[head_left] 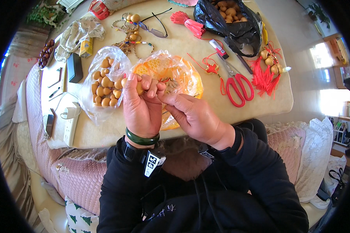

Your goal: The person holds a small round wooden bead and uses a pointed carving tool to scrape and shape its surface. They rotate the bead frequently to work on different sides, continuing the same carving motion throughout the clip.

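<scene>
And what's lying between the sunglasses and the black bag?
A red bundle lies between the sunglasses and the black bag, as the head view shows.

A small, smooth tan gourd [140,89] sits in the left hand [142,110], mostly hidden by it. Its tilt cannot be made out.

Cream-topped table [274,104], cluttered.
On it: red-handled scissors [236,76], black plastic bag [207,20], clear bag [96,113], white power strip [70,129], sunglasses [158,33], red tassels [259,76].
</scene>
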`<state>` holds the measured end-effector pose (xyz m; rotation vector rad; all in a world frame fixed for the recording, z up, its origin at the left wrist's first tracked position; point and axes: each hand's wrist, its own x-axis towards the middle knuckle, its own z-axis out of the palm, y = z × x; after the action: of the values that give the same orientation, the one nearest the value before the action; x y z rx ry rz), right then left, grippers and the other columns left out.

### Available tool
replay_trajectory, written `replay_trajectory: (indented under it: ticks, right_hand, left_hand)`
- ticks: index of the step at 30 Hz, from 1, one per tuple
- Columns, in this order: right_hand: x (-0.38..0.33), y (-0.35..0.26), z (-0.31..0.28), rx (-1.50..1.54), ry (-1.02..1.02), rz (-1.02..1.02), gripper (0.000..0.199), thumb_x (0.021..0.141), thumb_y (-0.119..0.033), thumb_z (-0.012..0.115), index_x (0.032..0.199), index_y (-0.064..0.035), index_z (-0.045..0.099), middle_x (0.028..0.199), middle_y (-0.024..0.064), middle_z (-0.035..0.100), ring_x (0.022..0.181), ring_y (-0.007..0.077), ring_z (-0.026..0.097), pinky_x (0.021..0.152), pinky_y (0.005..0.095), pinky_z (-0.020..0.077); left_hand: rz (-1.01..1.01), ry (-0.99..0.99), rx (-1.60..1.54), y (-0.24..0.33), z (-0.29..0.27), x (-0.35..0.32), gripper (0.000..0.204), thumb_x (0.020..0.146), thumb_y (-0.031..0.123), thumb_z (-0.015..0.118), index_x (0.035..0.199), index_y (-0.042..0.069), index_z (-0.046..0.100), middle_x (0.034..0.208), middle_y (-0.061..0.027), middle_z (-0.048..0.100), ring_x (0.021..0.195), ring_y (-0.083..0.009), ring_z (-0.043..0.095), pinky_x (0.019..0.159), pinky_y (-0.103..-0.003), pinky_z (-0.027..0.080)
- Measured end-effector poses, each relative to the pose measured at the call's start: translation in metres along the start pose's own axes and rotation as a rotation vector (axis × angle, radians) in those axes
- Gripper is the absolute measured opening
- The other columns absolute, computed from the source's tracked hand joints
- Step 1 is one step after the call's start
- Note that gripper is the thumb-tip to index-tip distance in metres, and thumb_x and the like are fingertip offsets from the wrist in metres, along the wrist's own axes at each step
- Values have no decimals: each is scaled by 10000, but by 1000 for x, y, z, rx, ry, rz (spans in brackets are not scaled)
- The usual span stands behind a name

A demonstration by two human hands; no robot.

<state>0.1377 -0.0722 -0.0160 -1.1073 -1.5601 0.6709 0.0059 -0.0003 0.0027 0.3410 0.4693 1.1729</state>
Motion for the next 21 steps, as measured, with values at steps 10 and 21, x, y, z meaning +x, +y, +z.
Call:
replay_trajectory:
  ticks: [10, 21]
  right_hand:
    - [3, -2, -12, 462, -167, 525, 244, 1016, -174, 595, 1231, -61, 618, 830, 79, 592, 671, 161, 598, 613, 358, 510]
    - [1, 2, -12, 1030, -142, 754, 246, 1014, -123, 596, 1240, -33, 635, 862, 37, 633, 753, 172, 635, 660, 328, 532]
  left_hand:
    - [27, -6, 18, 1, 1, -1, 143, 1049, 242, 528, 960, 130, 537, 818, 27, 480, 681, -86, 461, 861, -345, 489]
    - [-21, -167, -10, 4, 3, -1, 152, 1044, 265, 540, 957, 141, 529, 811, 22, 481, 685, -97, 460, 841, -351, 487]
